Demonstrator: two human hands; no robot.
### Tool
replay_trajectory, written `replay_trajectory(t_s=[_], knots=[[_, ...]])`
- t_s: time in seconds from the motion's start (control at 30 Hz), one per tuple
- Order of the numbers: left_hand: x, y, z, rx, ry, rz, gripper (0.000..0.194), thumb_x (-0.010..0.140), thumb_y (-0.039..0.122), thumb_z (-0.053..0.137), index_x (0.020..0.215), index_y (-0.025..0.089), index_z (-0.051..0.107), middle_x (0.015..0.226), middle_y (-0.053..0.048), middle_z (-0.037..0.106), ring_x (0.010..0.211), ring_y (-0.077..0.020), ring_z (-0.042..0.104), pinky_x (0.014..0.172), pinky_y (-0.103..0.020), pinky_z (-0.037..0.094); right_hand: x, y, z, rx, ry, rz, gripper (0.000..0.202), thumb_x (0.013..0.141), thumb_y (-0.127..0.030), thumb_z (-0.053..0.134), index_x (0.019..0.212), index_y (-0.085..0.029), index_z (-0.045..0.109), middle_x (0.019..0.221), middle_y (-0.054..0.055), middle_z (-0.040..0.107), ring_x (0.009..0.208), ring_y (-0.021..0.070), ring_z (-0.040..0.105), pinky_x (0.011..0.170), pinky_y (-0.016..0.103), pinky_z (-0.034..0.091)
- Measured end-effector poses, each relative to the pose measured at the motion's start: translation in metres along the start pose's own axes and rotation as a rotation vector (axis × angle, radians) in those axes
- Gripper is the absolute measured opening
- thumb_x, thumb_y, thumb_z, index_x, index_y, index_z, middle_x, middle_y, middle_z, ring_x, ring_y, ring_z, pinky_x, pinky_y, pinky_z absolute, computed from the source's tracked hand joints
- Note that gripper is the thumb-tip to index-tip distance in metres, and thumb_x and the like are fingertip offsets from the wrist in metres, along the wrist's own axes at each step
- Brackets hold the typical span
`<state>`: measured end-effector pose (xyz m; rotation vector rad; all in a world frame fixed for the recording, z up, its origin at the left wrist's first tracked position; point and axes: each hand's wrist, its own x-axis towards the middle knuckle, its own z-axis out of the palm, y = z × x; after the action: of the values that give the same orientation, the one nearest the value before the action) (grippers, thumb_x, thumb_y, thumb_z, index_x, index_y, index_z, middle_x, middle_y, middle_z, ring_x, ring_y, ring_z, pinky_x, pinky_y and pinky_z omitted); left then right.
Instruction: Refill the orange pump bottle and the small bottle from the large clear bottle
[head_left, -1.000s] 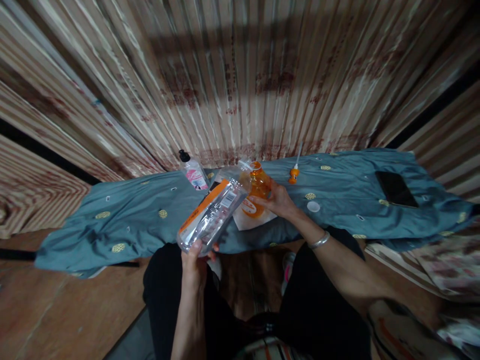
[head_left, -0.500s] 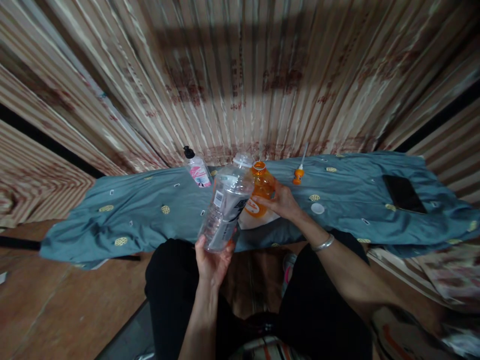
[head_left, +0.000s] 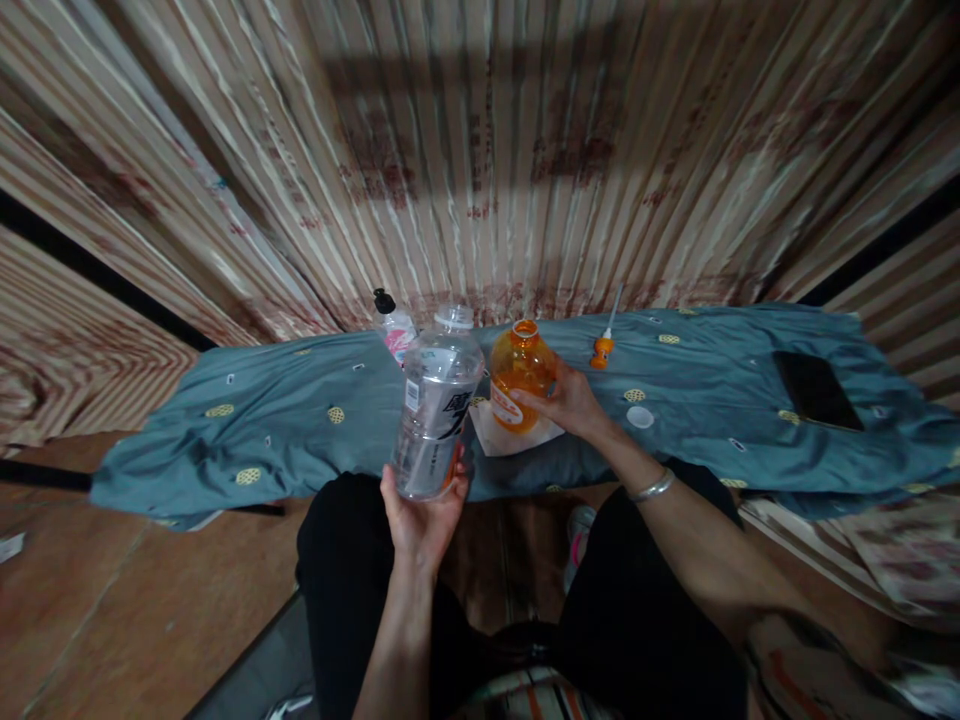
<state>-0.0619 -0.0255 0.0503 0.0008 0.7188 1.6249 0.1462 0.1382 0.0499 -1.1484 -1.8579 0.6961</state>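
The left hand (head_left: 424, 515) cups a clear bottle (head_left: 442, 400) from below, thumb against one side of its base and fingers curled round the other, so that it is held up in front of the near edge of the cloth-covered table (head_left: 180, 440). Its long axis runs up and away from the palm, the neck leaning a little toward the far edge and the right. The right hand (head_left: 568, 402) grips an orange bottle (head_left: 517, 372) from its right side, the thumb laid across the front; the other fingers go behind it and are mostly hidden. That bottle is nearly upright and seems to stand on a pale sheet (head_left: 499, 440) by the middle of the near edge. The key relation is side by side: the orange bottle is just to the right of the clear one, a narrow gap between them, both mouths uncapped and facing up, the clear one a little higher in view. Each bottle has its nearer hand on it. A pump bottle (head_left: 396, 335) shows partly behind the clear bottle, toward the far edge. An orange pump top (head_left: 602, 350) lies right of the orange bottle, its tube pointing over the far edge; nearer are a white disc (head_left: 640, 417) and, toward the right end, a dark phone (head_left: 817, 390).
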Motion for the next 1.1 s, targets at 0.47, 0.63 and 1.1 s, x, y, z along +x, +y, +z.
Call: replay_trajectory(t_s=[0.47,0.63,1.1], knots=[[-0.003,0.012,-0.010,0.000,-0.008,0.072,0.068,0.066,0.038,0.090,0.130,0.024,0.071,0.121,-0.012,0.077,0.109,-0.0339,0.074,0.094,-0.049,0.061,0.001,-0.001,-0.002,-0.010,-0.001,0.012,0.076,0.075,-0.058,0.087,0.138,-0.023,0.064,0.117,0.012,0.082,0.113,0.0391,0.077,0.098,0.054,0.062],[-0.006,0.011,-0.010,0.011,-0.069,0.082,0.072,0.065,0.039,0.091,0.133,0.025,0.070,0.128,-0.012,0.076,0.120,-0.0368,0.071,0.108,-0.057,0.054,0.000,0.000,-0.001,-0.002,0.011,0.014,0.077,0.074,-0.061,0.087,0.137,-0.022,0.065,0.109,0.011,0.083,0.113,0.0395,0.077,0.100,0.053,0.062],[-0.011,0.046,-0.014,0.244,-0.160,0.241,0.076,0.059,0.047,0.098,0.128,0.024,0.074,0.132,-0.013,0.076,0.126,-0.0363,0.070,0.110,-0.049,0.056,0.000,0.005,0.000,-0.014,0.017,-0.009,0.070,0.074,-0.061,0.086,0.129,-0.022,0.069,0.110,0.011,0.083,0.109,0.0379,0.078,0.096,0.051,0.063]])
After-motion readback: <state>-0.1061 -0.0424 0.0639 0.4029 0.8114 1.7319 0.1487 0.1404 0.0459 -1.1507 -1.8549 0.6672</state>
